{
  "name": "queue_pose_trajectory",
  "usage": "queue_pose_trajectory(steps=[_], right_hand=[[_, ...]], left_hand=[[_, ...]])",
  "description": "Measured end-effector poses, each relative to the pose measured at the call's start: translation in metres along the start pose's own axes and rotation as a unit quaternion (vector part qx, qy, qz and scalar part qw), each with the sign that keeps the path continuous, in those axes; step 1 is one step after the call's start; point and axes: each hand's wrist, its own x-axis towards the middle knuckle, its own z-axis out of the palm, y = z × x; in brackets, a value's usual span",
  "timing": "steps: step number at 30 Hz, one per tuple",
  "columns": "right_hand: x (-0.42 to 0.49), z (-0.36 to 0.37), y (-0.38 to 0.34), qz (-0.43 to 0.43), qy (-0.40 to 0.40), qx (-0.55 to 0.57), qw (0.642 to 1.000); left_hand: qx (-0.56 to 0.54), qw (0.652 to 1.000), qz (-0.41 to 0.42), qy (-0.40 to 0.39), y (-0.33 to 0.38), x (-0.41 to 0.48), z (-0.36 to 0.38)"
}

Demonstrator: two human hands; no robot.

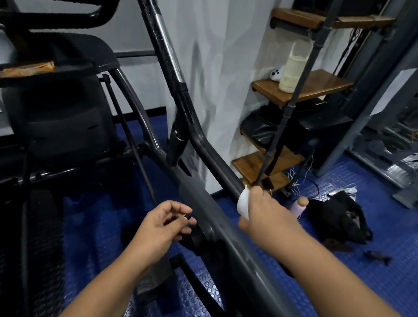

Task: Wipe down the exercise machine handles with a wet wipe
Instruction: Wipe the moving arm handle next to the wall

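The exercise machine's long grey handle bar (213,209) runs diagonally from upper left to lower right. My right hand (261,213) grips a white wet wipe (243,205) and presses it against the right side of this bar, just below its bend. My left hand (164,220) hovers on the left side of the bar near a black pivot knob (199,238). Its fingers are loosely curled, and I cannot make out anything held in them. The black upper handle section (162,43) rises toward the top of the view.
The machine's black body (59,120) and foot rail (27,231) fill the left. A wooden shelf unit (307,88) with a cream bottle (292,69) stands at right. On the blue studded floor (384,249) lie a black bag (339,217) and cables (299,181).
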Motion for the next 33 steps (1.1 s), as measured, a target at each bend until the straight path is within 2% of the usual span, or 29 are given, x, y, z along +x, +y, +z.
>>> queue_pose_trajectory(steps=[3,5,7,9,13,16,19,22,24,26,27,31,33], right_hand=[[-0.018,0.021,0.005,-0.029,0.151,-0.149,0.977],[-0.029,0.03,0.011,-0.046,0.23,-0.158,0.959],[-0.039,0.034,0.012,-0.065,0.275,-0.164,0.945],[-0.043,0.033,0.009,-0.084,0.279,-0.168,0.942],[-0.025,0.035,0.003,-0.044,0.217,-0.212,0.952],[0.003,0.019,-0.016,-0.041,0.16,-0.205,0.965],[0.038,-0.006,-0.041,-0.038,0.029,-0.086,0.995],[0.073,-0.025,-0.047,-0.041,-0.07,-0.004,0.997],[0.082,-0.032,-0.038,-0.04,-0.142,0.154,0.977],[0.076,-0.033,-0.025,-0.037,-0.216,0.328,0.919],[0.072,-0.031,-0.017,-0.028,-0.241,0.373,0.895],[0.048,-0.022,0.008,-0.048,-0.289,0.403,0.867],[0.034,-0.021,0.02,-0.025,-0.282,0.422,0.861]], left_hand=[[0.005,1.0,0.0,-0.004,0.001,0.0,0.003],[0.006,1.0,0.001,-0.005,0.002,0.001,0.002],[0.004,1.0,0.0,-0.002,0.003,0.003,0.0],[0.004,1.0,0.0,-0.002,0.002,0.004,-0.002],[0.002,1.0,-0.005,-0.009,0.001,0.006,-0.004],[0.003,1.0,-0.01,-0.018,-0.002,0.006,-0.006],[-0.002,1.0,-0.015,-0.02,-0.003,0.005,-0.01],[-0.006,1.0,-0.012,-0.01,-0.002,0.005,-0.016],[-0.001,1.0,-0.01,-0.006,-0.002,0.005,-0.019],[0.0,1.0,-0.007,-0.007,-0.003,0.003,-0.022],[0.001,1.0,-0.008,-0.008,-0.003,0.003,-0.023],[0.005,1.0,-0.014,-0.006,-0.008,0.004,-0.029],[0.008,1.0,-0.016,-0.005,-0.009,0.006,-0.029]])
